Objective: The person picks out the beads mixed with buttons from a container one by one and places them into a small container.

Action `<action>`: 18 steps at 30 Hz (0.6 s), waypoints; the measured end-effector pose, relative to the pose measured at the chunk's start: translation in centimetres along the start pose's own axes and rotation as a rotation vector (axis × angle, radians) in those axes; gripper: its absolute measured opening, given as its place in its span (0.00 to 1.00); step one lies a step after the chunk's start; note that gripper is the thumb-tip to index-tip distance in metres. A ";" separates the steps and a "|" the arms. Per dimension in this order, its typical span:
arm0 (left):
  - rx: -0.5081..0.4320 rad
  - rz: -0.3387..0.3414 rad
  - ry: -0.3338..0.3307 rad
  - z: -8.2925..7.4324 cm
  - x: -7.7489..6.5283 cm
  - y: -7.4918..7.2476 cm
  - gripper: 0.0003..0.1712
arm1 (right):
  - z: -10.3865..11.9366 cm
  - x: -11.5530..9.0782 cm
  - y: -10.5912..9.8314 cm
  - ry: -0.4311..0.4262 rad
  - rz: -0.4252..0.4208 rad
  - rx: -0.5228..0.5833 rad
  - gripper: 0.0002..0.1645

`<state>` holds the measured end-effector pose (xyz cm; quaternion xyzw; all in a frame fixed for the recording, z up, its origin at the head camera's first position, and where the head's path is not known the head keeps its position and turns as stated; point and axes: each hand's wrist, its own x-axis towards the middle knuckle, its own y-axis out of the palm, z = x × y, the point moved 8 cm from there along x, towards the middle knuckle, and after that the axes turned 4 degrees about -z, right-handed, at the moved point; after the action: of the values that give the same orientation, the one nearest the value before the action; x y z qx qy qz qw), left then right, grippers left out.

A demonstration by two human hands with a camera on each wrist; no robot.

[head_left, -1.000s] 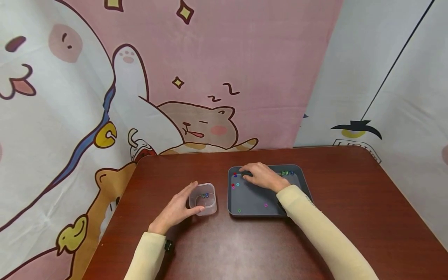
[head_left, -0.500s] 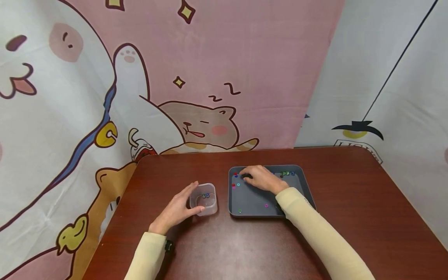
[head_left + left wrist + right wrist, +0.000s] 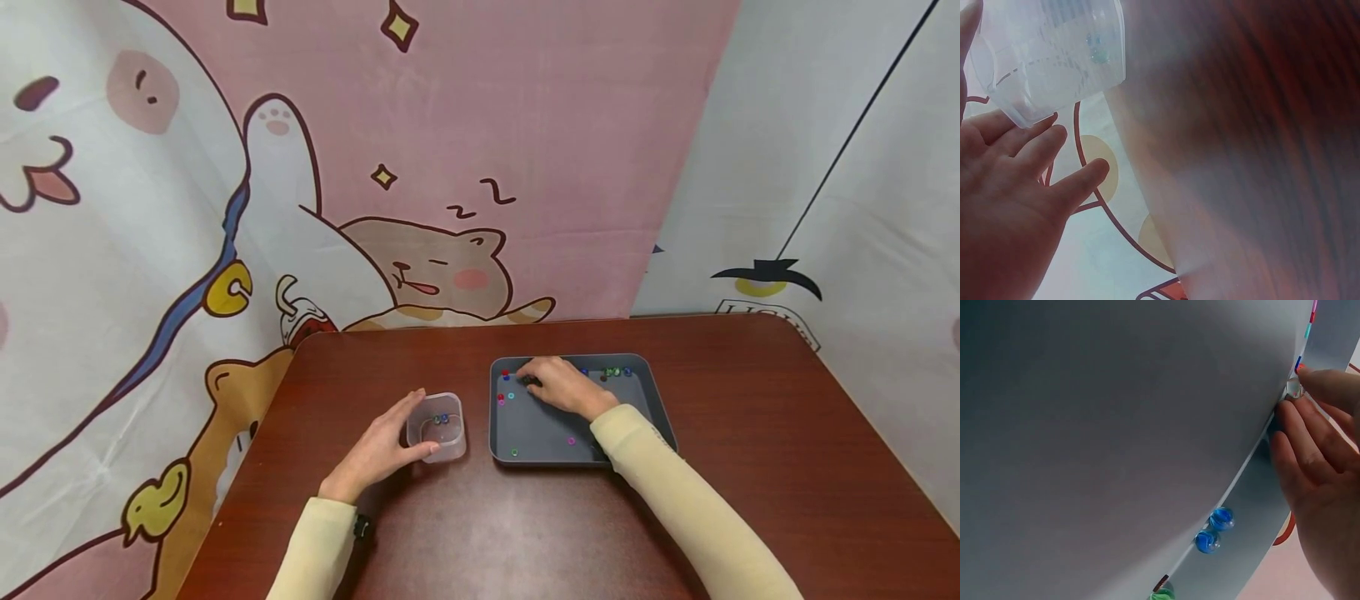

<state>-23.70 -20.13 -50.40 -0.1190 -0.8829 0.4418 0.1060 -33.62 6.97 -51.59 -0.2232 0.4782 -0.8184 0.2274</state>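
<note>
L hand curls round clear box, L of tray; R hand, nearly closed, pinches clear marble, tray's far L. Marble prob. hard, slick: grip at equator. Box prob. light: hold opp. walls.

Head view above, wrist views near hands

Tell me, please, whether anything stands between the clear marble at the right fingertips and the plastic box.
Yes: small colored rings lie along the left side of the gray tray; then come its rim and the facing wall of the plastic box. Lifting the clear marble over should probably suffice.
</note>
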 end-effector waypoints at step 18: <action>-0.006 -0.005 -0.008 0.0 0.0 0.0 0.55 | 0.0 -0.1 0.2 -0.028 -0.033 -0.071 0.14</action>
<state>-23.67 -20.12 -50.35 -0.1153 -0.8850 0.4392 0.1030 -33.48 6.95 -51.73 -0.2504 0.5001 -0.8013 0.2124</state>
